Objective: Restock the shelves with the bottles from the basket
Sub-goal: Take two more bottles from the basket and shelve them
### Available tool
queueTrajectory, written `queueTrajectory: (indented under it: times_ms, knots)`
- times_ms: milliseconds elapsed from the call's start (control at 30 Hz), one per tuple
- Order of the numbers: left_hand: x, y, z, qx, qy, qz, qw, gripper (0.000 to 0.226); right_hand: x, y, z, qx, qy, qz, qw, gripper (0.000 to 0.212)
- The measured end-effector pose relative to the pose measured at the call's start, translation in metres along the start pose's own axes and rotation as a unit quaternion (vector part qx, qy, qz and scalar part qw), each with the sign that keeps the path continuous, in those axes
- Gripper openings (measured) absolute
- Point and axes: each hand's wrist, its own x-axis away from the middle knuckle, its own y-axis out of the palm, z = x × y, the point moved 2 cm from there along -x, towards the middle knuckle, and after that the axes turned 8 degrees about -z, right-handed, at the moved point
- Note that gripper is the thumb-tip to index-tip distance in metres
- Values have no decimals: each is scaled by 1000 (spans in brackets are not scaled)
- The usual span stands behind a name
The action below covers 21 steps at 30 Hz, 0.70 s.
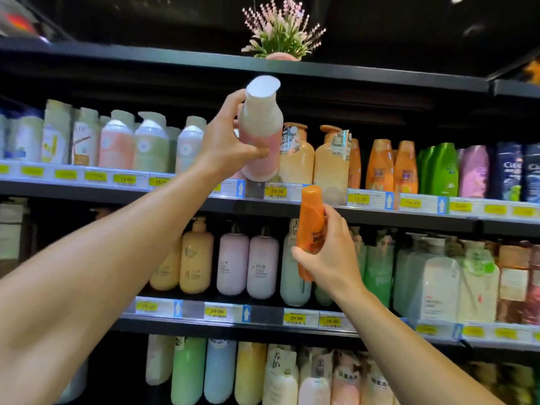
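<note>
A: Left hand [226, 141]?

B: Raised, thumb and fingers wrapped round a pink bottle with a white cap [261, 128]. Bottle tilted slightly, cap uppermost, base just above the price rail of the upper shelf [87, 182], in front of a gap in the row there.

A: Neighbours?

B: Left of that hand, pastel bottles with the same white caps [133, 143]. Right of it, just beside the held bottle, peach pump bottles [314, 159], then orange bottles [391, 168] farther right.

A: Right hand [328, 255]?

B: Lower, fingers curled round an orange bottle [311, 229], upright, cap reaching the yellow price tags [277, 192] on the upper shelf's edge. Behind this hand, pump bottles on the middle shelf [263, 315].

A: Basket?

B: Out of frame.

A: Above?

B: Potted pink-flowered plant [282, 30] on top of the unit, above the left hand.
</note>
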Motion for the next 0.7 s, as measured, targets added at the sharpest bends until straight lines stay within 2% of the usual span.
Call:
queueTrajectory:
  times_ms: [433, 700]
  knots:
    - [-8, 10, -20, -42, -2, -16, 999, 93, -14, 15, -2, 7, 4, 16, 1000, 85]
    - [-26, 5, -28, -51, -65, -14, 997, 84, -18, 16, -5, -8, 5, 14, 1000, 84]
